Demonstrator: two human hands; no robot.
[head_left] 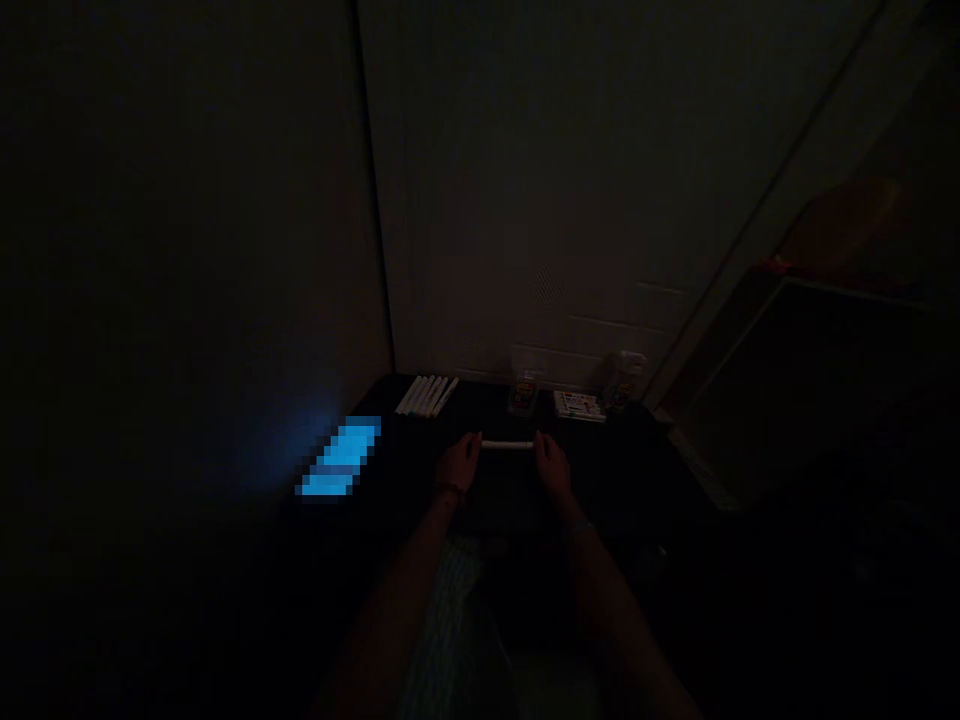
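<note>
A slim white marker lies level between my two hands, above the dark tabletop. My left hand is closed on its left end, thumb and fingers pinched together. The right end is pinched in the same way by my right hand. Behind my left hand, several similar white markers lie side by side in a slanted row. The dim light hides the marker's details and the undersides of my fingers.
A glowing blue, pixelated screen lies at the table's left. Along the back wall stand a clear container, a flat white box with coloured marks and another clear container. A dark framed panel leans at the right.
</note>
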